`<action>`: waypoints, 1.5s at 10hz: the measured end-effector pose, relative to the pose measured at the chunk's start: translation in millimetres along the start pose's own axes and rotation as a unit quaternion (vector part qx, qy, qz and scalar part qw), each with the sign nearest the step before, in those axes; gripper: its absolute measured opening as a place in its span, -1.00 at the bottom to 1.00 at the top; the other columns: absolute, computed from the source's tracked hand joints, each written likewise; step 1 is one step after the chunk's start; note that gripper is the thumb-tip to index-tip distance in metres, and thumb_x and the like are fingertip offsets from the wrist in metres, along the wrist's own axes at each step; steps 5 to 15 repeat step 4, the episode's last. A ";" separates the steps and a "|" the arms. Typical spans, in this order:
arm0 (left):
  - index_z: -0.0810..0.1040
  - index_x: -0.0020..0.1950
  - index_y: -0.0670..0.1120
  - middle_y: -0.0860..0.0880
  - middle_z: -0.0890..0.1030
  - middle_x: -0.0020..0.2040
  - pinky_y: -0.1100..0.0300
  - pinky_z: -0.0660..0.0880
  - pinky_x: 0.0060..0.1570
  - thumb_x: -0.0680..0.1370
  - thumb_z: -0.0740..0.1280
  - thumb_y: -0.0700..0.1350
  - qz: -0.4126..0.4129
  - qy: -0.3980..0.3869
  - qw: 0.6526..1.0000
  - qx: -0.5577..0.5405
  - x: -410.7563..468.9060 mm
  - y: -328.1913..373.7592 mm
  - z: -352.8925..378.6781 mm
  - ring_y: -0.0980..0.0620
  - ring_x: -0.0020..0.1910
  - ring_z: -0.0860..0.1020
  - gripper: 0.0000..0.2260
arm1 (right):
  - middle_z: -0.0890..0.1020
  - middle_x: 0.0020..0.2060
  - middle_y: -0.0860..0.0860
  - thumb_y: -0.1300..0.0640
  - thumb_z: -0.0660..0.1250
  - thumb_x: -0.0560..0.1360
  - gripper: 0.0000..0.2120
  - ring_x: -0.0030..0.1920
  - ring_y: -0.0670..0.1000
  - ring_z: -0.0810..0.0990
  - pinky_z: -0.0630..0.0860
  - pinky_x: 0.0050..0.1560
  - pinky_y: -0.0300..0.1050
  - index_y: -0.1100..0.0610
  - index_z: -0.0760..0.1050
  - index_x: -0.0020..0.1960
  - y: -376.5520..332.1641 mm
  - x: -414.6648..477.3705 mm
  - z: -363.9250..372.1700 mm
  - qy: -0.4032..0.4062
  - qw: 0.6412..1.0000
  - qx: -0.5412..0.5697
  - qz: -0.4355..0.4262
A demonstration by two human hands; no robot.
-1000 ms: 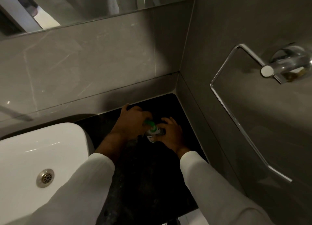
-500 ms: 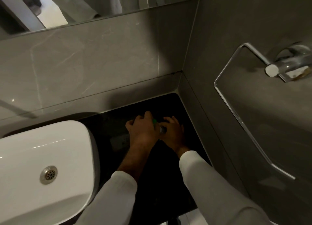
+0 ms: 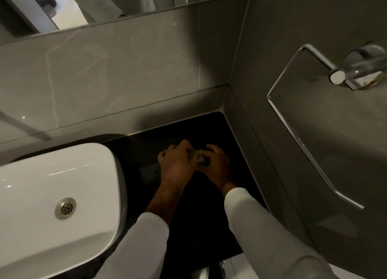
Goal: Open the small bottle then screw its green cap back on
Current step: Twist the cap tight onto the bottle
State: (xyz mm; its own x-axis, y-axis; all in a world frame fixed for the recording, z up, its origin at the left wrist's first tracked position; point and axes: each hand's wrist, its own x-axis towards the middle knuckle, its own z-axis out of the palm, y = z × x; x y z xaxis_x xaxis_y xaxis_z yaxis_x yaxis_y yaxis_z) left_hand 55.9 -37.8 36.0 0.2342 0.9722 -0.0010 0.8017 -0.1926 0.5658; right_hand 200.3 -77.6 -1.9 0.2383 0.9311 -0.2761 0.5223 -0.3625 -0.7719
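Head view: right hand (image 3: 217, 163) steadies the small pale plastic bottle (image 3: 202, 160) on the black table (image 3: 209, 226) so left hand (image 3: 178, 163), closed around its green cap (image 3: 194, 151), can twist

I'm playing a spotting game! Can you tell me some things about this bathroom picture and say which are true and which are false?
1. Both hands are on the bottle. True: the left hand covers the green cap and the right hand holds the body.
2. The sink is to the right of the hands. False: it is to their left.
3. The counter is white. False: it is black.
4. A metal towel ring hangs on the wall at the right. True.
5. A towel hangs on the ring. False: the ring is bare.
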 end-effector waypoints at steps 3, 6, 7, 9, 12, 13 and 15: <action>0.55 0.01 0.22 0.19 0.66 -0.16 -0.12 0.50 0.14 0.44 0.12 0.48 -0.078 -0.040 0.996 -0.010 -7.9 -6.1 -25.3 0.11 -0.09 0.62 -0.56 | 0.01 0.62 0.09 -0.07 0.59 0.31 0.03 0.61 0.19 -0.06 0.10 0.56 0.29 -0.01 0.06 0.59 -11.1 -11.7 -20.4 -0.083 0.987 -0.140 0.014; 0.53 0.21 0.15 0.07 0.63 0.15 -0.27 0.28 0.33 0.50 0.11 0.43 -0.030 -0.058 0.997 0.043 -18.2 -10.0 -33.7 0.00 0.23 0.51 -0.50 | 0.06 0.61 0.10 -0.01 0.55 0.38 -0.07 0.61 0.16 0.01 0.12 0.58 0.14 0.05 0.12 0.58 -17.5 -29.2 -37.2 -0.030 0.996 -0.083 -0.032; 0.53 0.21 0.15 0.07 0.63 0.15 -0.27 0.28 0.33 0.50 0.11 0.43 -0.030 -0.058 0.997 0.043 -18.2 -10.0 -33.7 0.00 0.23 0.51 -0.50 | 0.06 0.61 0.10 -0.01 0.55 0.38 -0.07 0.61 0.16 0.01 0.12 0.58 0.14 0.05 0.12 0.58 -17.5 -29.2 -37.2 -0.030 0.996 -0.083 -0.032; 0.53 0.21 0.15 0.07 0.63 0.15 -0.27 0.28 0.33 0.50 0.11 0.43 -0.030 -0.058 0.997 0.043 -18.2 -10.0 -33.7 0.00 0.23 0.51 -0.50 | 0.06 0.61 0.10 -0.01 0.55 0.38 -0.07 0.61 0.16 0.01 0.12 0.58 0.14 0.05 0.12 0.58 -17.5 -29.2 -37.2 -0.030 0.996 -0.083 -0.032; 0.53 0.21 0.15 0.07 0.63 0.15 -0.27 0.28 0.33 0.50 0.11 0.43 -0.030 -0.058 0.997 0.043 -18.2 -10.0 -33.7 0.00 0.23 0.51 -0.50 | 0.06 0.61 0.10 -0.01 0.55 0.38 -0.07 0.61 0.16 0.01 0.12 0.58 0.14 0.05 0.12 0.58 -17.5 -29.2 -37.2 -0.030 0.996 -0.083 -0.032; 0.53 0.21 0.15 0.07 0.63 0.15 -0.27 0.28 0.33 0.50 0.11 0.43 -0.030 -0.058 0.997 0.043 -18.2 -10.0 -33.7 0.00 0.23 0.51 -0.50 | 0.06 0.61 0.10 -0.01 0.55 0.38 -0.07 0.61 0.16 0.01 0.12 0.58 0.14 0.05 0.12 0.58 -17.5 -29.2 -37.2 -0.030 0.996 -0.083 -0.032; 0.53 0.21 0.15 0.07 0.63 0.15 -0.27 0.28 0.33 0.50 0.11 0.43 -0.030 -0.058 0.997 0.043 -18.2 -10.0 -33.7 0.00 0.23 0.51 -0.50 | 0.06 0.61 0.10 -0.01 0.55 0.38 -0.07 0.61 0.16 0.01 0.12 0.58 0.14 0.05 0.12 0.58 -17.5 -29.2 -37.2 -0.030 0.996 -0.083 -0.032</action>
